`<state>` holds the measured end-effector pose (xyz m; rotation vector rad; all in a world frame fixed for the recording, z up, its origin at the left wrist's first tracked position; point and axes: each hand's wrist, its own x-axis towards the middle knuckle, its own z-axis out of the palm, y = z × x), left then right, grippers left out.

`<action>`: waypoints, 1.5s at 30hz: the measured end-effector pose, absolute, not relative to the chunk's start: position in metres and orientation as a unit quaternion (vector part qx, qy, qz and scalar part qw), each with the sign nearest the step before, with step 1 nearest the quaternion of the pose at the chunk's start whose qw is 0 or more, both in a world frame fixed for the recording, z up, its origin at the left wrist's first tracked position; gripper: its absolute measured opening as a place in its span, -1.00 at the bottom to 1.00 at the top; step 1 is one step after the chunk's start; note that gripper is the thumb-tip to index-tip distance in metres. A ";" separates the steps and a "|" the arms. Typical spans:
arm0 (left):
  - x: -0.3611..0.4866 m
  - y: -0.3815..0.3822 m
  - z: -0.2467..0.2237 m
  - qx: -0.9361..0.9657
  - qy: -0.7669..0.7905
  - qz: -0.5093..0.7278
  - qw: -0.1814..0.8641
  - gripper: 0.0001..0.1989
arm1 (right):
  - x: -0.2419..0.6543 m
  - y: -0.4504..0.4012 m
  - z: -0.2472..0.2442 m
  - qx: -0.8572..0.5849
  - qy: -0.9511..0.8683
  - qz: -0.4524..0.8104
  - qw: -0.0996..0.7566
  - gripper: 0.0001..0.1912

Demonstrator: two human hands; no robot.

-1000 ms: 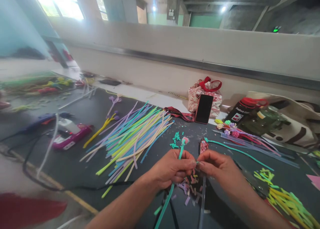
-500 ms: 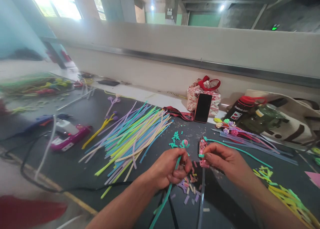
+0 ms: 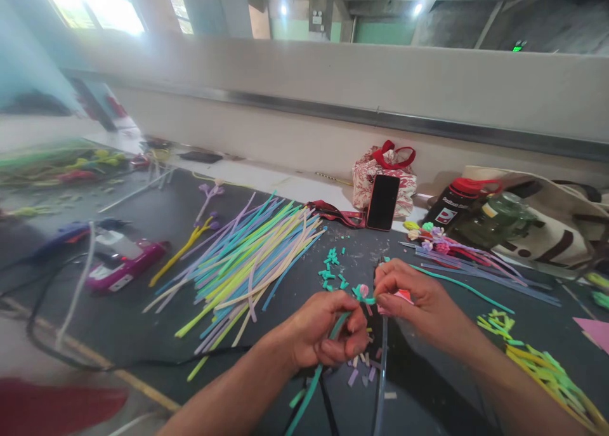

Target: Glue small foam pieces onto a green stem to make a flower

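the left hand (image 3: pixel 328 331), its forearm slanting in from the lower left, curls its fingers round a green stem (image 3: pixel 311 385) that slopes down below the palm, over the bench (image 3: pixel 428 385). the right hand (image 3: pixel 412 293), angled in opposite, pinches a short green piece (image 3: pixel 369 301) just beside the pink bud (image 3: pixel 364 290).
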<state>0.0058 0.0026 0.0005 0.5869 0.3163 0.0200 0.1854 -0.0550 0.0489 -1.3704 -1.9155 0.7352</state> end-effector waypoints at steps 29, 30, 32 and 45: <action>0.009 -0.002 0.002 0.317 0.202 0.015 0.927 -0.80 | 0.179 -0.051 0.046 -0.566 -0.777 0.130 0.243 -0.84; 0.009 -0.002 0.001 0.316 0.202 0.014 0.927 -0.80 | 0.179 -0.051 0.046 -0.565 -0.779 0.128 0.239 -0.84; 0.009 -0.002 0.000 0.318 0.202 0.007 0.926 -0.80 | 0.179 -0.051 0.045 -0.566 -0.781 0.123 0.233 -0.84; 0.009 -0.002 -0.002 0.326 0.192 -0.009 0.926 -0.80 | 0.182 -0.050 0.050 -0.549 -0.802 0.101 0.212 -0.83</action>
